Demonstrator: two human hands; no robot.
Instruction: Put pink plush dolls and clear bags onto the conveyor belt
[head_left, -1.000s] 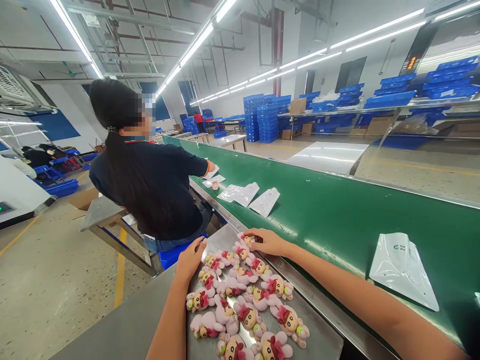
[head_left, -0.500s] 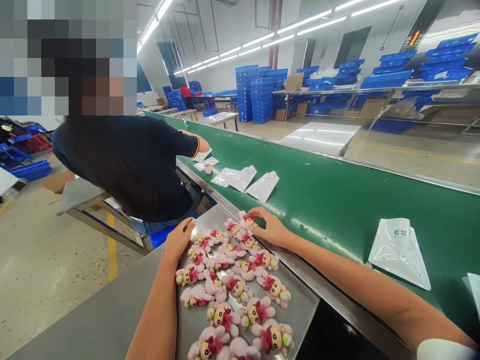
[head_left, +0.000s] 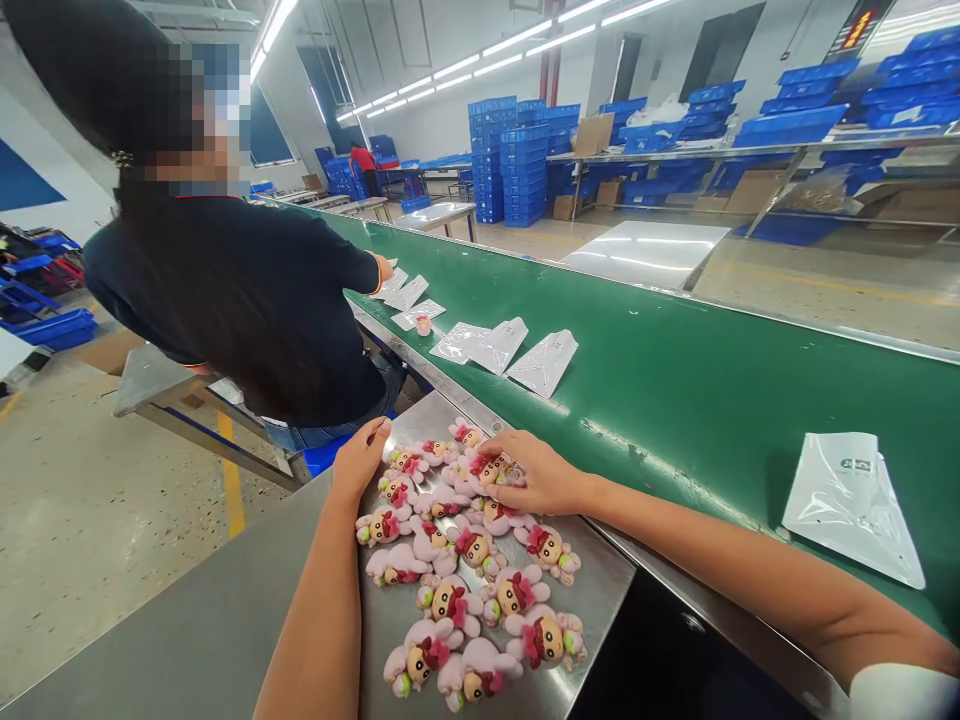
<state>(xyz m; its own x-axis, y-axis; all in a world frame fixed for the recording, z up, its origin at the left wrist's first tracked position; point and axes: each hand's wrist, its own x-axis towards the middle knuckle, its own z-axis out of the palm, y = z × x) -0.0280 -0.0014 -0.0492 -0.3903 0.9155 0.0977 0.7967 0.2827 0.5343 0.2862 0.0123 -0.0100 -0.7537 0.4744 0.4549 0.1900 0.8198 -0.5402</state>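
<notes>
Several small pink plush dolls (head_left: 472, 560) lie in rows on a steel tray table (head_left: 592, 590) in front of me. My right hand (head_left: 536, 475) rests on the far end of the rows, its fingers curled around one pink doll (head_left: 491, 467). My left hand (head_left: 360, 460) lies at the tray's far left corner, fingers together and bent, touching the edge beside the nearest dolls; nothing shows in it.
A green conveyor belt (head_left: 675, 410) runs along the right, carrying clear plastic bags (head_left: 851, 505) and more bags (head_left: 517, 355) farther up. A person in a dark shirt (head_left: 240, 300) sits just beyond the tray at a steel bench (head_left: 150, 385). Blue crates (head_left: 517, 160) are stacked at the back.
My right hand slid left and closed over a doll at the far end of the rows. My left hand stayed at the tray corner. The view dropped and shifted a little.
</notes>
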